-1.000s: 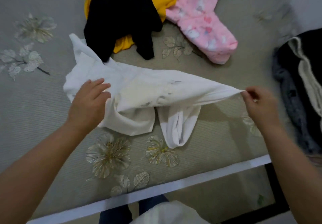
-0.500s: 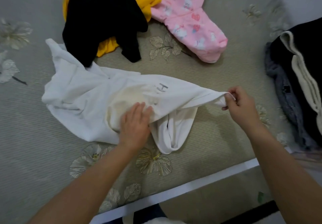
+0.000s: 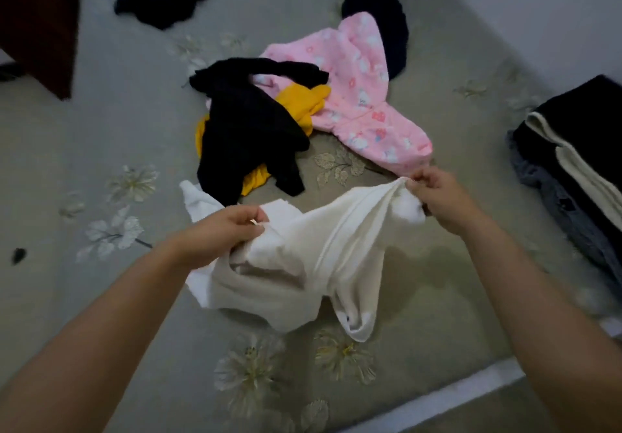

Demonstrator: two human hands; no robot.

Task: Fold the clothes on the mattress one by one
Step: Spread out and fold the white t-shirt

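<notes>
Here, both hands gripping white garment (image 3: 303, 250), apparently unlabelled

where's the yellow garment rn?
Head view, centre: the yellow garment lies on the mattress, mostly under the black garment, beside the pink fleece piece on its right, beyond the white garment both hands hold.

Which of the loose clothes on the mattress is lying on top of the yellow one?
The black garment in the middle pile; it drapes across the yellow garment, which shows at both of its sides. The pink printed garment lies beside them.
</notes>
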